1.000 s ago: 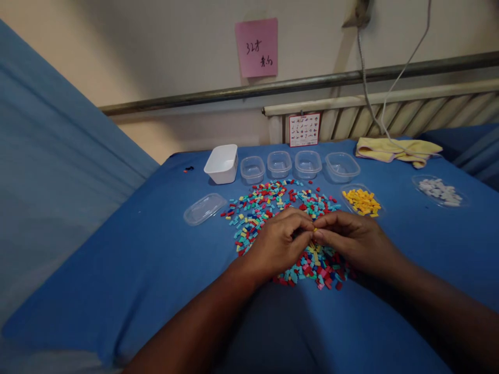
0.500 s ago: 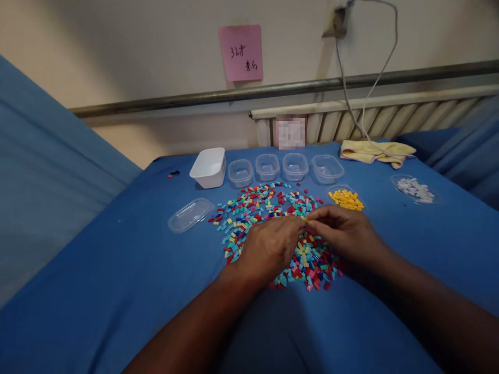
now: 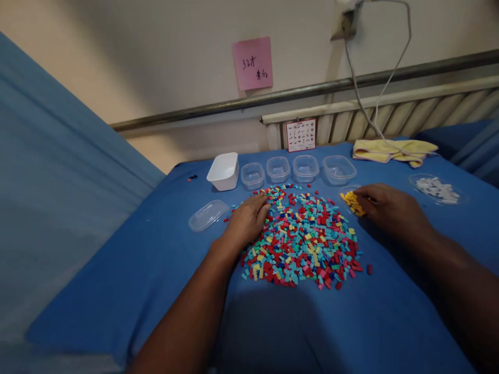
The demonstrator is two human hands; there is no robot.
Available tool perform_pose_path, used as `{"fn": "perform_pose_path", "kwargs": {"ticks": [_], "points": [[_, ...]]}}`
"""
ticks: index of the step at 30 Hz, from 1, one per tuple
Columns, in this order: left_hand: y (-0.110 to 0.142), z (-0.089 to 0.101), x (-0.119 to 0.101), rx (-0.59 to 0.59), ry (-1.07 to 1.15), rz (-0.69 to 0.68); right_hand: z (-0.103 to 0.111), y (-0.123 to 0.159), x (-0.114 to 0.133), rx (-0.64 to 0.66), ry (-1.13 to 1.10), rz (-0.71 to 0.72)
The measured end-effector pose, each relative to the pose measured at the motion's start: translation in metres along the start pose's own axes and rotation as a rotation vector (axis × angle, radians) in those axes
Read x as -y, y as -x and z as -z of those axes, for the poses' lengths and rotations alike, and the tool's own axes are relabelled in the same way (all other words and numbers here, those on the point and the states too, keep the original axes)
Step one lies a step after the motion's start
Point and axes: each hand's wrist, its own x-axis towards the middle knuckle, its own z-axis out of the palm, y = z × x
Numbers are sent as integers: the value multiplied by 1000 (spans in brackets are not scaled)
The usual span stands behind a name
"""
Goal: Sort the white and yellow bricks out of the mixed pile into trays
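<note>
Right hand (image 3: pixel 390 208) lies loosely curled over yellow bricks (image 3: pixel 352 201); grip unclear.

A surface (image 3: pixel 117 291) is covered with a blue cloth. A big heap of small bricks (image 3: pixel 302 239) in many colours is spread in the middle. A white tub (image 3: pixel 223 171) and four clear tubs (image 3: pixel 298 168) are lined up at the back. A clear lid (image 3: pixel 208 215) is laid at the left. Yellow bricks (image 3: pixel 352 202) and white bricks (image 3: pixel 436 188) are kept on clear lids at the right. A yellow rag (image 3: pixel 393 150) is laid at the back right.
</note>
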Motion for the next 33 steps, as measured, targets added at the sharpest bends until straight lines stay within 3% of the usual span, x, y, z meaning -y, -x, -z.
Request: {"fn": "perform_pose_path", "kwargs": {"ticks": [5,8,11,16,21,26,30,33], "points": [[-43,-8,7,224,-67,-48,-3,3,-1,-18,-12,54],[-55,-13,0,337,-112,-42,-3,3,3,-43,-66,93],[-45,-12,-18,398,-126,-79,-2,3,7,-38,-95,110],[-5,-1,-55,488,-85,-128,0,2,13,-8,-141,128],[24,14,-67,535,-71,-102,5,3,16,-51,-176,123],[46,28,-52,513,-119,-57,9,5,27,-63,-242,158],[41,38,-28,267,-101,-126,11,9,44,-38,-322,200],[18,42,-16,89,-61,-42,9,12,55,30,-364,239]]}}
